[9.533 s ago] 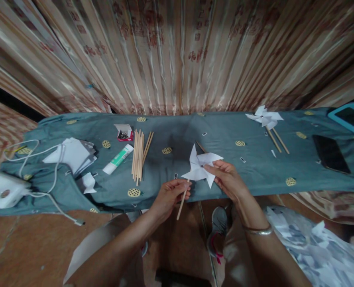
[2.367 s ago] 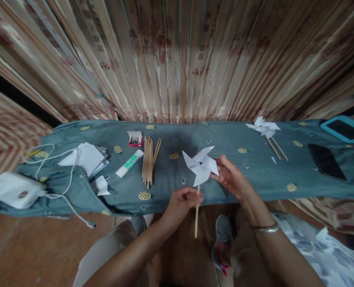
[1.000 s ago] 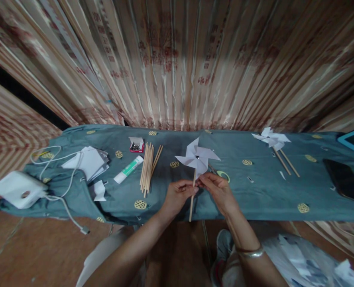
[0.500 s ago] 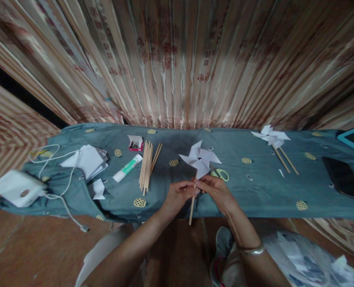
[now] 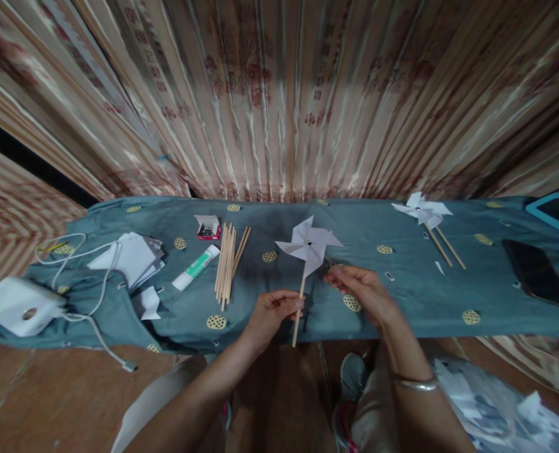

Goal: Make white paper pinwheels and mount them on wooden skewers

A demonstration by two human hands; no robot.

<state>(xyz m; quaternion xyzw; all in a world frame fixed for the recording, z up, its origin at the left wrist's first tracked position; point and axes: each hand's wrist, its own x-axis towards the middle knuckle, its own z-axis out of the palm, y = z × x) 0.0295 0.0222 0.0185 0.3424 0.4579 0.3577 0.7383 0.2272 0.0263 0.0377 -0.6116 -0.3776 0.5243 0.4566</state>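
Note:
A white paper pinwheel [image 5: 310, 244] with a metal pin at its centre stands tilted over the cloth. My left hand [image 5: 277, 311] is closed round its wooden stick [image 5: 299, 314], low down, and the stick's end sticks out below the fingers. To the right of the stick, my right hand [image 5: 355, 283] has its fingers closed over the scissors [image 5: 328, 258]. A little of the scissors shows beyond the fingertips; the green handles are mostly covered.
Left lie wooden sticks [image 5: 225, 264], a glue stick [image 5: 195, 267], an open box of pins [image 5: 208, 228], stacked paper [image 5: 131, 258] and a white charger [image 5: 19, 305] with cable. Right are more pinwheels [image 5: 423, 211], a phone [image 5: 537, 272] and a blue-edged device [image 5: 558, 211]. A curtain [image 5: 279, 113] hangs behind.
My right hand has let go of the pinwheel stick and moved right onto the scissors. My left hand still holds the stick. The whole view has shifted slightly.

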